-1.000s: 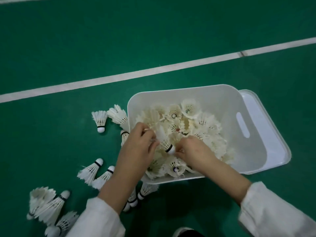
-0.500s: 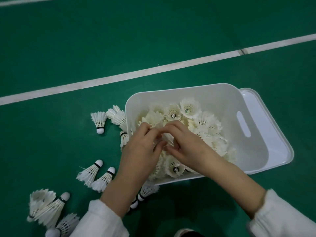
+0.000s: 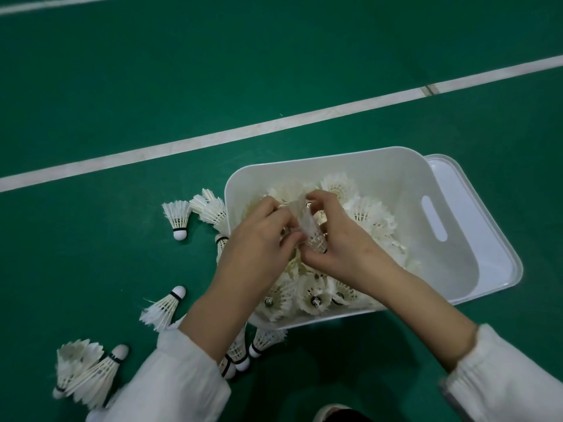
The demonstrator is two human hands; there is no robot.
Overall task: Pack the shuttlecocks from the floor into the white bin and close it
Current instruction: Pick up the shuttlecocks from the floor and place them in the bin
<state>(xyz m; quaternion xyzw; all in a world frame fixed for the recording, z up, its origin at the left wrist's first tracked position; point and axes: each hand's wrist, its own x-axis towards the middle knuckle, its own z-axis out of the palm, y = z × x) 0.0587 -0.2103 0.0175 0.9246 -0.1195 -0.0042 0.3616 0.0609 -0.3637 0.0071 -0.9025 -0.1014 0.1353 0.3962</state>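
The white rectangular plastic bin stands open on the green sports floor. Its right wall carries a slot handle. A flat white plastic lid lies at the right side of the bin, partly covered by it. The bin contains a loose heap of white feather shuttlecocks.

Both hands are positioned above the heap, within the bin outline. Between them is the held shuttlecock, white-feathered with a black band at its base, cork end nearest the person. The left hand pinches its feathers with curled fingers and thumb. The right hand grips the same item, fingers curled over the feather end, thumb below near the cork. Both forearms wear white sleeves.

Loose items on the floor, all left of or in front of the bin:
- a single shuttlecock, apart from the bin
- a group against the left wall
- a lone shuttlecock near the left forearm
- a lower-left cluster
- a front group just beside the near wall, partly hidden by the left forearm

A white court line crosses the floor beyond the bin
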